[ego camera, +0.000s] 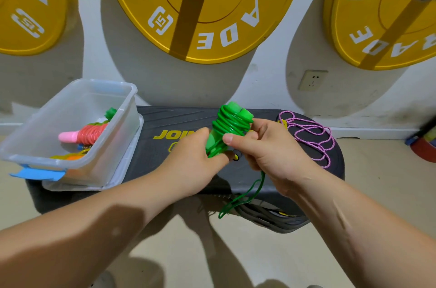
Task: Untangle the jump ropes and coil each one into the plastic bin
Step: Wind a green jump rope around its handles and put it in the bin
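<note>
Holding the green jump rope up in both hands, just above the black step board. Wound round and round its two green handles in a fat bundle. Standing nearly upright, long way up and down, top tipped a little to the right.

Left hand on the low end of the bundle, fingers curled round it from the left. Right hand on the right side, thumb pressing across the front of the wraps, other fingers curled behind. Both gripping tight.

Not all wound yet: a loose green tail hanging down under the right hand, past the front edge of the board. Probably needs one more wrap or a tuck before letting go.

Clear plastic bin off to the left, on the left end of the board, nearer the left hand than the right. Already holding a coiled pink-and-red rope and more bits under it. So, a carry to the left, likely easier for the left hand.

Purple rope lying in loose squiggles on the right end of the board, just behind the right hand. Not coiled yet. Next in line, by the look of it.
</note>
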